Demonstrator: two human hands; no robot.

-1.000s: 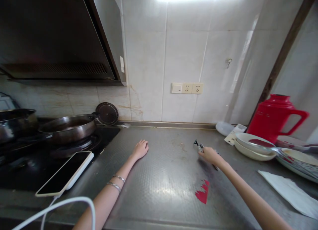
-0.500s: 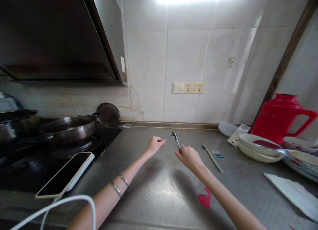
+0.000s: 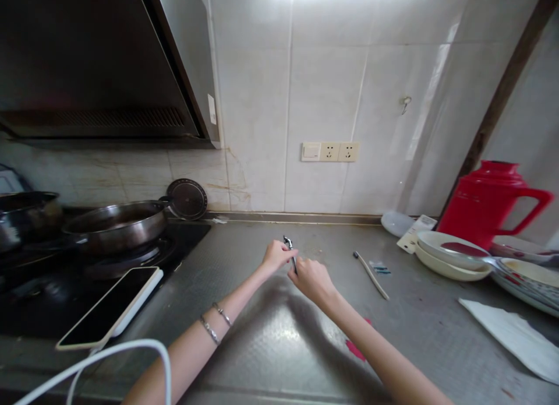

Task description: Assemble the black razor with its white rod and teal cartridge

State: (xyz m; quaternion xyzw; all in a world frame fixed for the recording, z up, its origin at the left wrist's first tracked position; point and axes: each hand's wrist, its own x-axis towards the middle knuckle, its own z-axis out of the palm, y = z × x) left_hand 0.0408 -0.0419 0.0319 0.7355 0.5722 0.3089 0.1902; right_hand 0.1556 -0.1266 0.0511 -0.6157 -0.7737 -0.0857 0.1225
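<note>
Head view: my right hand (image 3: 311, 277) grips one slim tool (image 3: 290, 249), axis near-upright, tip toward frame top; my left hand (image 3: 275, 255) pinches it.

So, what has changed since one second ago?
The right hand took the small metal tool off the counter and carried it leftward to the middle. The left hand rose from the counter and now touches the tool. The thin stick, phone, pan and red jug stayed in place.

Bare hands (image 3: 276, 254); two thin silver bracelets (image 3: 217, 321) on left wrist
</note>
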